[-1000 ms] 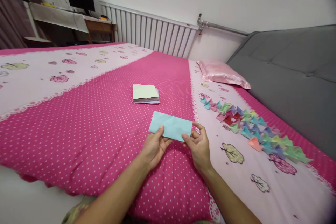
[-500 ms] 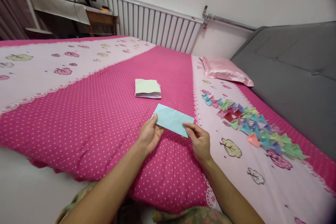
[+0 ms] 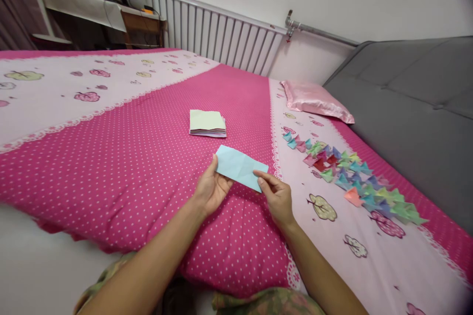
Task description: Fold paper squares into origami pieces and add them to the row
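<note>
A light blue sheet of paper [image 3: 238,165], folded to a long rectangle with a faint crease across its middle, is held above the pink dotted bedspread. My left hand [image 3: 213,186] grips its left end, thumb on top and the fingers underneath. At the right end, my right hand [image 3: 275,194] pinches the lower edge between thumb and forefinger. Just beyond the paper lies a stack of square paper sheets [image 3: 207,120], pale yellow-green on top.
Rows of small folded paper boats [image 3: 353,172] in many colours stand on the right of the bed. Behind them are a pink pillow [image 3: 316,98] and a grey headboard [image 3: 410,88]. A white radiator [image 3: 218,29] runs along the wall; a desk [image 3: 84,10] with a monitor stands far left.
The blue paper has bent slightly along its middle crease, and its right end has shifted a little left with my right hand. Both hands keep hold. The camera view has moved slightly.
</note>
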{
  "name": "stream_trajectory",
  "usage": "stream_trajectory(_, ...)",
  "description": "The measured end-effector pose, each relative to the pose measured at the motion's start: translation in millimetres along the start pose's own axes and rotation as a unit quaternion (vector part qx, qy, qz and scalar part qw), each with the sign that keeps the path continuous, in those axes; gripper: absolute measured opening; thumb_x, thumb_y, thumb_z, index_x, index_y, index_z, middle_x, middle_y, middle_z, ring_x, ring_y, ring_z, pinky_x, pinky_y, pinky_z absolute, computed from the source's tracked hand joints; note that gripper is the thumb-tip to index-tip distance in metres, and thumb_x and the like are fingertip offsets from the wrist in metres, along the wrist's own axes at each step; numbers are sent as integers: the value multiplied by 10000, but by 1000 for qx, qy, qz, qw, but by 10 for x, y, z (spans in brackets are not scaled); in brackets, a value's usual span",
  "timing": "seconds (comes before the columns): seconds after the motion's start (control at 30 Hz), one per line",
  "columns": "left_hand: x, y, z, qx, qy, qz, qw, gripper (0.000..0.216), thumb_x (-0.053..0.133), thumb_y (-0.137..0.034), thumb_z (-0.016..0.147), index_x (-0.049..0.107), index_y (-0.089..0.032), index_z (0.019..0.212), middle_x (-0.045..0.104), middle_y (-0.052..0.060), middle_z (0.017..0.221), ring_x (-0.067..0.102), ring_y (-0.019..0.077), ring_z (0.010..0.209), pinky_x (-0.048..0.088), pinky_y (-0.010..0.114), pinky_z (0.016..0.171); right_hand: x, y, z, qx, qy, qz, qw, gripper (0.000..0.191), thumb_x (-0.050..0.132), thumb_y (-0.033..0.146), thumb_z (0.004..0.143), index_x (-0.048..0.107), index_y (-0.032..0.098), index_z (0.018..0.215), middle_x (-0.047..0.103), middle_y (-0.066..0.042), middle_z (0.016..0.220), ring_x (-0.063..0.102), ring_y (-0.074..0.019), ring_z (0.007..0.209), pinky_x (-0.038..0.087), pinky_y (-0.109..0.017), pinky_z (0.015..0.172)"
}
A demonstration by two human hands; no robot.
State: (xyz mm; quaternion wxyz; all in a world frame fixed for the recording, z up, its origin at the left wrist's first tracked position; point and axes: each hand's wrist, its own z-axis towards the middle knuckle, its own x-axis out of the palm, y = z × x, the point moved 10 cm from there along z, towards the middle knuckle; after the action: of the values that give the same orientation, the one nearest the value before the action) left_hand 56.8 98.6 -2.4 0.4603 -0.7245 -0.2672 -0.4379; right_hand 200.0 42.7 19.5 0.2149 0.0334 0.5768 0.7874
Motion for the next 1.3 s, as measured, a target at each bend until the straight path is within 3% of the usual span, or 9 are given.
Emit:
stream_trajectory(0.13,3,92,-19,-2,13,52,999,198,510,-152,817,586,-102,993,671,80,932,634,157,841,510,257,796,63,50,-24,-13,25,-19,999,281,558,271,780,641,205,1040,673,-58,953,614,-192,805,487,-316,707)
stream_trajectory(0.3,-138,96,12,2,-33,99,995,151,459,-119,834,598,-80,881,674,97,872,639,147,765,519,246,745,213,82,-55,-45,102,-14,994,430,527,128,733,560,206,1154,659,-41,933,614,-166,762,497,-296,693)
stream_trajectory(0.43,-171,36,25,-5,-46,122,991,152,448,-121,839,595,-83,845,674,92,833,637,137,706,530,231,669,268,157,-70,-105,120,-62,985,524,477,37,666,569,247,1138,623,-32,1079,599,-188,919,487,-312,790)
stream_trajectory(0.63,-111,129,-24,-45,-20,140,989,158,462,-123,831,603,-72,881,668,109,881,638,149,732,532,241,682,287,176,-73,-138,124,-93,978,452,483,66,731,592,284,1112,640,-11,1090,597,-194,982,469,-350,869)
stream_trajectory(1.0,-45,231,-72,-105,22,163,981,183,440,-162,853,600,-74,867,675,116,837,640,149,710,531,239,668,348,116,-82,-85,190,-24,978,269,560,179,772,660,292,995,678,3,1005,645,-193,906,509,-334,828)
stream_trajectory(1.13,-71,194,-61,-105,25,196,975,194,452,-183,849,609,-73,877,678,126,849,644,157,706,531,244,663,322,89,-69,-74,179,-18,981,264,566,171,753,676,278,967,692,-13,970,655,-197,868,522,-326,793)
stream_trajectory(1.3,-39,216,-69,-105,45,197,974,214,481,-204,837,608,-67,941,668,152,932,646,186,792,529,264,702,203,67,-17,-67,117,-5,991,238,606,169,716,693,272,911,701,-19,923,656,-196,819,527,-333,745)
